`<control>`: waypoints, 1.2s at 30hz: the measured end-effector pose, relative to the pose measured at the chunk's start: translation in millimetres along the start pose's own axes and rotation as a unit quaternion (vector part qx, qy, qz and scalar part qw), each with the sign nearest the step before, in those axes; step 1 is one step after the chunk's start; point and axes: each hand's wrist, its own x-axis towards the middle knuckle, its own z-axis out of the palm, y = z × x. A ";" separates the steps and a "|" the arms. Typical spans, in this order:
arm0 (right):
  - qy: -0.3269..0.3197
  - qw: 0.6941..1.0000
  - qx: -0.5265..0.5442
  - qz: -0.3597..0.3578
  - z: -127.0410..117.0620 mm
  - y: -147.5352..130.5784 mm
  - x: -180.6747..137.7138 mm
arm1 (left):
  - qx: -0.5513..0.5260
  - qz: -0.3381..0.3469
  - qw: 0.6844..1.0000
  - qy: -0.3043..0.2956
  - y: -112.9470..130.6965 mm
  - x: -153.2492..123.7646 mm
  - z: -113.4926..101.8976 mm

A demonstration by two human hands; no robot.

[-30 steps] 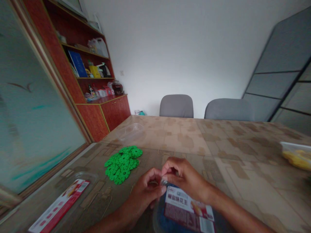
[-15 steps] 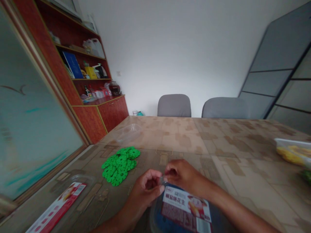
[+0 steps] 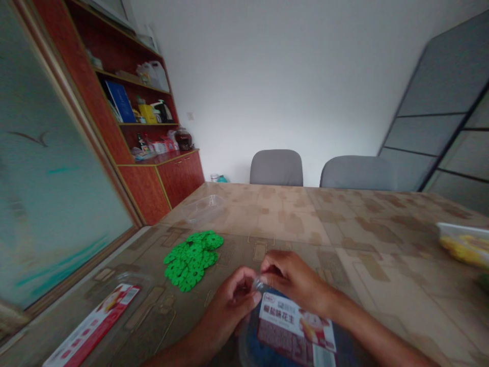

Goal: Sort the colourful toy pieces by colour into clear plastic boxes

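The clear, labelled box (image 3: 296, 329) lies on the table (image 3: 367, 255) just under both hands, its length running back toward the person. The left hand (image 3: 229, 300) and the right hand (image 3: 294, 278), both closed, pinch its far rim side by side. Green pieces (image 3: 191, 257) lie just beyond the left hand, a labelled lid (image 3: 95, 321) farther left, and a tub of yellow pieces (image 3: 464, 244) well off right.

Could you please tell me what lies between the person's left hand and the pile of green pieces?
Nothing: the head view shows only bare table between the left hand, which grips the labelled tub, and the green pieces.
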 end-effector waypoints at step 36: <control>0.134 0.952 0.172 0.214 -5.4 53.5 -45.7 | 0.126 -0.061 0.990 0.025 19.3 13.1 -14.7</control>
